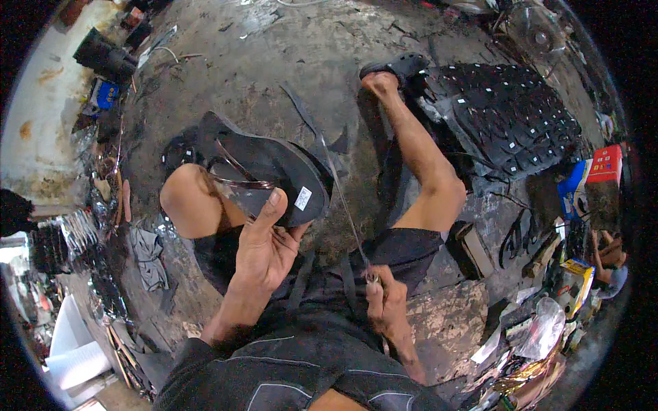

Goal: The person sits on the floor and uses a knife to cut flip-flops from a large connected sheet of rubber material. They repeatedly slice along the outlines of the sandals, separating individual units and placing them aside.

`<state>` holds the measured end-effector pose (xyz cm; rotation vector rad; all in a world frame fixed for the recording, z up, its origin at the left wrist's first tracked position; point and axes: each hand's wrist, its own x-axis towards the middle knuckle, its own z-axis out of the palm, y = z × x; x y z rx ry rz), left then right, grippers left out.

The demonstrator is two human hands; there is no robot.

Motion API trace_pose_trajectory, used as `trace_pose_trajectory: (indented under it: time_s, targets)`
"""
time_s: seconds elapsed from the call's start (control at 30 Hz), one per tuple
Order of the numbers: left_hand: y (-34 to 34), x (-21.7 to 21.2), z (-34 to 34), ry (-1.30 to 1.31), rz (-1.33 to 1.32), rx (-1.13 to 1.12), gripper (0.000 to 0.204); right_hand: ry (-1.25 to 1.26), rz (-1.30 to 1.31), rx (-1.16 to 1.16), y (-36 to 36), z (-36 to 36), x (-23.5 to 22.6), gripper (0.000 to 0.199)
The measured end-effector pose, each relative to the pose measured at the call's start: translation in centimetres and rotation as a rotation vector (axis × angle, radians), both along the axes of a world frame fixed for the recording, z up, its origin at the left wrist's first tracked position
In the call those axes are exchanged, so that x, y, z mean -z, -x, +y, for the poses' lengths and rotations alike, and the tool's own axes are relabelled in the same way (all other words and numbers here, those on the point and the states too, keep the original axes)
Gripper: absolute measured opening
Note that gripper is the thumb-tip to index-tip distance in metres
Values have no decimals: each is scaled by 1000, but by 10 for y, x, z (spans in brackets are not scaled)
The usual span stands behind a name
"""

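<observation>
A black thong sandal with shiny brown straps and a white sticker near one end is up beside my left knee. My left hand grips that stickered end, thumb on the top face and fingers curled under the edge. Lower down in front of my lap, my right hand is closed around the near end of a long, thin, grey strand-like thing. It runs up past the sandal's right edge; whether it touches the sandal I cannot tell. A small metallic end shows at the right thumb.
Rows of black footwear with white tags lie at the right, by my right foot. A black strip lies on the floor ahead. Boxes, plastic scraps and another person are at the far right. A grey cloth lies left.
</observation>
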<state>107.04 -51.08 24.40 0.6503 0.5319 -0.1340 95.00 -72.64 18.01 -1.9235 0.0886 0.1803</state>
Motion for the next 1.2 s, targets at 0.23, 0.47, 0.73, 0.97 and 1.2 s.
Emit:
trace_pose_trajectory:
  time_s: [0.23, 0.47, 0.73, 0.97, 1.2]
  targets:
    - [10, 16, 3, -60, 73, -3, 21, -40, 74, 19, 39, -12, 11, 24]
    - [8, 16, 0, -58, 93, -32, 18, 33, 69, -72, 41, -6, 11, 27]
    - [16, 31, 18, -130, -50, 86, 29, 230, -15, -154, -35, -8, 16, 32]
    - [34, 36, 30, -269, 52, 152, 46, 4, 129, -350, -110, 24, -5, 23]
    - [-27, 26, 19, -470, 69, 335, 49, -310, 27, 215, -141, 31, 75, 28]
